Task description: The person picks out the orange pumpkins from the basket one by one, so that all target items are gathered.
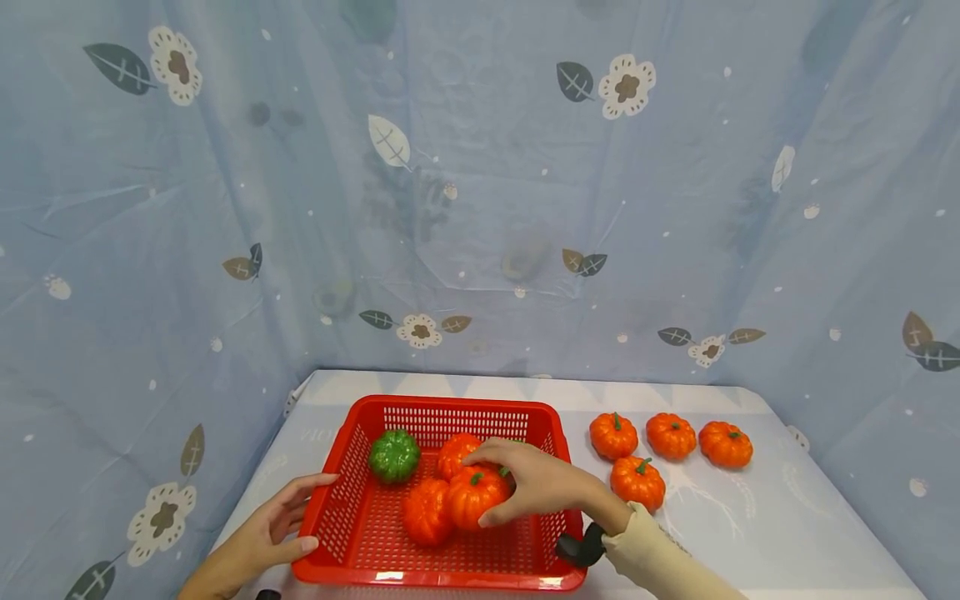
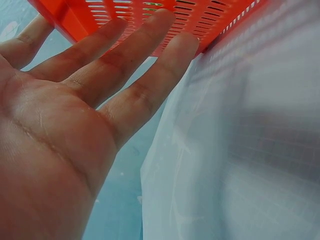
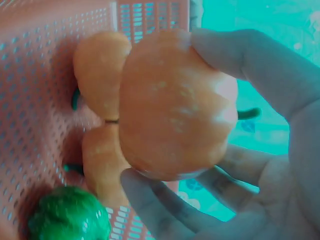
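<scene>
In the head view, my right hand [image 1: 536, 477] grips a small orange pumpkin [image 1: 477, 498] over the red basket [image 1: 450, 577]. The right wrist view shows this pumpkin [image 3: 175, 105] between thumb and fingers, its green stem pointing away from the other pumpkins. Two more orange pumpkins, one nearer [image 1: 427, 512] and one farther back [image 1: 457, 452], lie in the basket, along with a green pumpkin [image 1: 394, 456] on the left. My left hand [image 1: 273, 525] is at the basket's left side. Its extended fingers [image 2: 145, 100] reach up against the basket's perforated outer wall [image 2: 195, 20].
To the right of the basket, several orange pumpkins sit on the white tablecloth [image 1: 780, 517], the nearest pumpkin [image 1: 637, 483] close to my right forearm. A patterned blue curtain [image 1: 480, 208] hangs behind the table and along both sides.
</scene>
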Motion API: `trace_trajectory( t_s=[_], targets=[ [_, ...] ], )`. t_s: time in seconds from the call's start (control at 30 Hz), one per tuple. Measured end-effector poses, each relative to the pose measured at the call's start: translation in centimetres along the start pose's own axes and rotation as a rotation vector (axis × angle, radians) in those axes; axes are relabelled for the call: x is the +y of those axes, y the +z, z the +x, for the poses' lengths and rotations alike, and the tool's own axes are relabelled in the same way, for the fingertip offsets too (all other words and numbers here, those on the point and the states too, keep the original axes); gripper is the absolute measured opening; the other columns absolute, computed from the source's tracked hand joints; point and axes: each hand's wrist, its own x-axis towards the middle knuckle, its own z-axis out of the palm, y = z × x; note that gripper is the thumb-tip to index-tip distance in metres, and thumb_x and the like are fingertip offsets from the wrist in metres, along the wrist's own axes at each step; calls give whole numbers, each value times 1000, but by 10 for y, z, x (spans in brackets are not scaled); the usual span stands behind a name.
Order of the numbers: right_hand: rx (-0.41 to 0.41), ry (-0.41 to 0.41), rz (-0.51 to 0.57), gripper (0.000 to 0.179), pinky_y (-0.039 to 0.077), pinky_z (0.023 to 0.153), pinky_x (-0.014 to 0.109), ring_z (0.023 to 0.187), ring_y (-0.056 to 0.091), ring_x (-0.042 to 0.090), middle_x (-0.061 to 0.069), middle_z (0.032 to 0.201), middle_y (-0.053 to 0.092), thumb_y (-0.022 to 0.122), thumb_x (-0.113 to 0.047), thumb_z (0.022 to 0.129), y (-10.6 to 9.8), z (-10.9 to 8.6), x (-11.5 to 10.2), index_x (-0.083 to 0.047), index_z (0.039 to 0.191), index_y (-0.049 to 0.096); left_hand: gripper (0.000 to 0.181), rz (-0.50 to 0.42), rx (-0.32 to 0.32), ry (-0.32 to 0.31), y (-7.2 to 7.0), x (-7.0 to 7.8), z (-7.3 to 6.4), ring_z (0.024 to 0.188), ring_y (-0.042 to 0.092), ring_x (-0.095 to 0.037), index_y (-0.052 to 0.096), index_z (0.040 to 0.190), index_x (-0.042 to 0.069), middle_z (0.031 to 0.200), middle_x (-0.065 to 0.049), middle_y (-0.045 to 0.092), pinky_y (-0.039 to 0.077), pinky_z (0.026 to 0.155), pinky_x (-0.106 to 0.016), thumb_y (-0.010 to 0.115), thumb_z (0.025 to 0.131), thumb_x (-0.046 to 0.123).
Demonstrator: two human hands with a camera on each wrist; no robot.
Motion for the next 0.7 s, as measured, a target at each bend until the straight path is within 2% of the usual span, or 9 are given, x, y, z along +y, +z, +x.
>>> trace_trajectory(
  t_s=[0.2,0.5,0.7],
  targets=[
    [89,29,-1,71,49,104,42,131,49,15,-9,148,49,81,-50,84,-11,-10,7,-23,145,57,61,0,-39,7,-2,2,0,123,59,-24,31,157,11,155,-33,31,57,93,-45,58,103,5],
    [238,52,55,69,53,96,37,123,55,13,-12,147,49,84,-50,83,-30,-33,19,-39,144,53,64,15,-31,8,-1,4,-1,122,58,-24,28,157,7,156,-34,27,57,93,-42,60,102,5],
    [293,81,115,72,53,98,40,122,57,13,-14,148,47,85,-48,83,-37,-49,29,-41,145,50,63,9,-33,13,-1,4,-1,122,58,-23,28,157,6,157,-34,25,57,93,-43,60,102,5]
  ],
)
